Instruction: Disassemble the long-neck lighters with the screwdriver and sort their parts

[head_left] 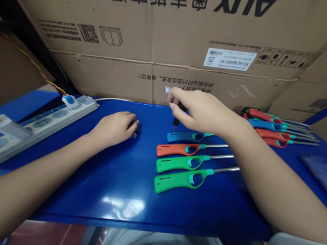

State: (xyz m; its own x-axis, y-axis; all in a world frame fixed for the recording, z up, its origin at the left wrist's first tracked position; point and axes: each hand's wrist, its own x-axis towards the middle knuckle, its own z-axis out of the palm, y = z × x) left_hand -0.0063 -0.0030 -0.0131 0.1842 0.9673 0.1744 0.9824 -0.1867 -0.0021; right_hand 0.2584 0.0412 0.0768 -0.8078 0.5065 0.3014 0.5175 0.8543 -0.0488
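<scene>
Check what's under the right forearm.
Metal rods from an orange lighter and two green lighters run beneath the right forearm. Their tips are covered; whether anything else lies on the blue table there can't be told.

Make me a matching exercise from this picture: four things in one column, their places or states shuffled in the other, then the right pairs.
Column one
1. Left hand
2. Orange lighter
3. Right hand
4. Power strip

Column two
A. Gripping a screwdriver
B. White, with plugs in it
C. Loosely curled, no tool visible in it
D. Between a blue lighter and a green lighter

Right pairs: 1-C, 2-D, 3-A, 4-B
</scene>
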